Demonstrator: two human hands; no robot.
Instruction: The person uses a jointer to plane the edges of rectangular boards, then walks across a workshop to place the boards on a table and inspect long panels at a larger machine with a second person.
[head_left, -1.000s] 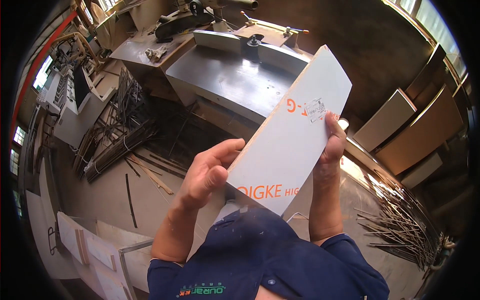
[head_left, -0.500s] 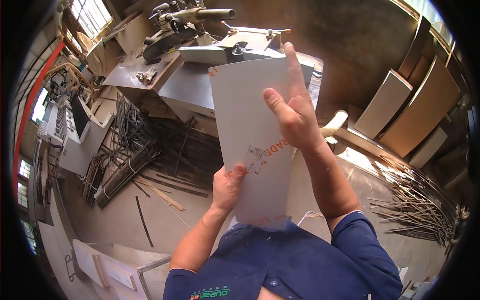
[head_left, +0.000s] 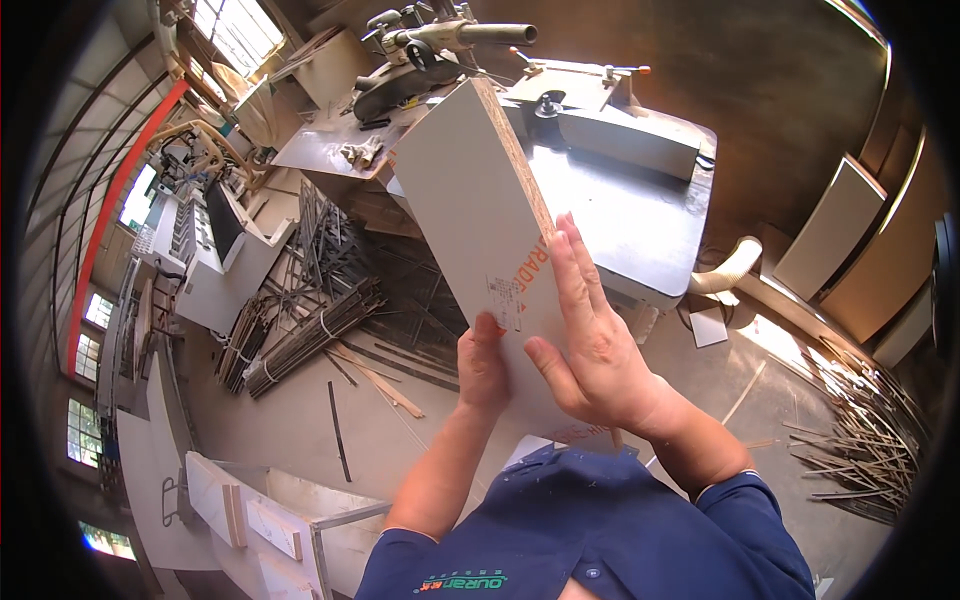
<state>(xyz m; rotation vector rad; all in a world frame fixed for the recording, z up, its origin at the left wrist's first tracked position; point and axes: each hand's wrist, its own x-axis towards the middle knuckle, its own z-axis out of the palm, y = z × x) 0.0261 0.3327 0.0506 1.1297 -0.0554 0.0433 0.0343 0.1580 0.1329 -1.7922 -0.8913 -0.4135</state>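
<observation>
Left hand [head_left: 482, 375] curled, thumb [head_left: 488, 335] raised, right hand [head_left: 602, 360] flattened, fingers [head_left: 574, 275] straight, forearms [head_left: 446, 468] angled inward

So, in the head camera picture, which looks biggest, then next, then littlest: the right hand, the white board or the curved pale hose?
1. White board, easily largest
2. Right hand
3. Curved pale hose

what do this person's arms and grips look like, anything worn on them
The left grip and right grip are bare, without gloves. The forearms are uncovered too, with no watch showing. Short navy-blue sleeves with thin pale edging belong to a navy shirt bearing a green-and-orange mark.
</observation>
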